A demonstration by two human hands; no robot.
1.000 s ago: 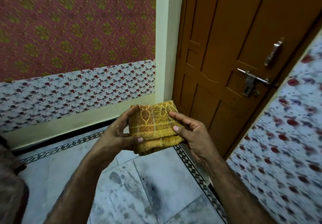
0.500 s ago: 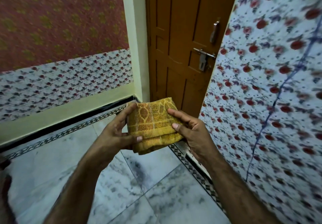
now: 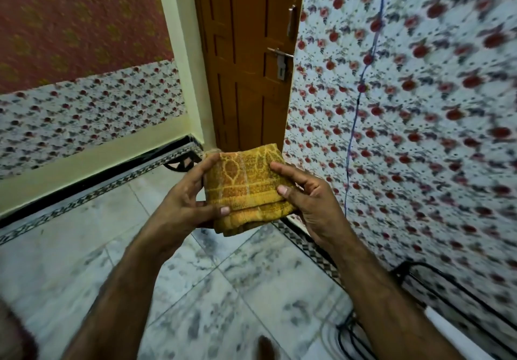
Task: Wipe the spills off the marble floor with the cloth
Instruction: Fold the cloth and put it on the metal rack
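A folded yellow-orange patterned cloth (image 3: 246, 189) is held up in front of me, well above the floor. My left hand (image 3: 184, 203) grips its left side, thumb on the lower front edge. My right hand (image 3: 310, 200) grips its right side, with fingers over the top and thumb on the front. Below lies the white, grey-veined marble floor (image 3: 195, 289); I cannot tell spills from the grey veining in this blurred view.
A brown wooden door (image 3: 246, 60) with a latch stands ahead in the corner. Floral-patterned walls (image 3: 405, 124) rise on the left and close on the right. A black wire rack (image 3: 436, 303) sits at lower right. A blue cord (image 3: 361, 88) hangs on the right wall.
The view has swung to the right, so the door now sits left of centre and the right wall fills more of the frame. Both hands keep the same hold on the cloth.
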